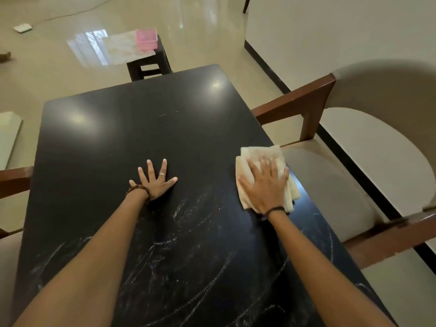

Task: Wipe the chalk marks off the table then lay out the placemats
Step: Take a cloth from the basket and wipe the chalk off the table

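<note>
Both arms reach forward over the black table (113, 138), nearly straight at the elbows, forearms bare.

The left hand (154, 181) lies palm down on the tabletop near its middle, fingers spread wide and flat against the surface, thumb out to the right. It holds nothing. A ring sits on one finger and a beaded bracelet (139, 190) circles the wrist.

The right hand (266, 185) presses flat on a folded cream cloth (264, 153) at the table's right edge. Its fingers are extended and slightly splayed across the top of the cloth, thumb out to the left, palm bearing down rather than gripping. A thin dark band is on that wrist. The cloth shows past the fingertips and along both sides of the hand, and its right corner lies at the table edge or just over it; which one cannot be told.

Chalk marks (188, 246) streak the near half of the table as pale smeared arcs and scratches, running between and under the two forearms and out toward the near left corner. The far half of the table looks dark and glossy, with light reflections on it.

A placemat (120, 49) with a pale pattern lies on a dark stool (151, 67) beyond the far end of the table, with a pink box (146, 38) resting on its right part.

A wooden chair (354, 175) with beige cushions stands just beside the table's right edge, next to the cloth
</note>
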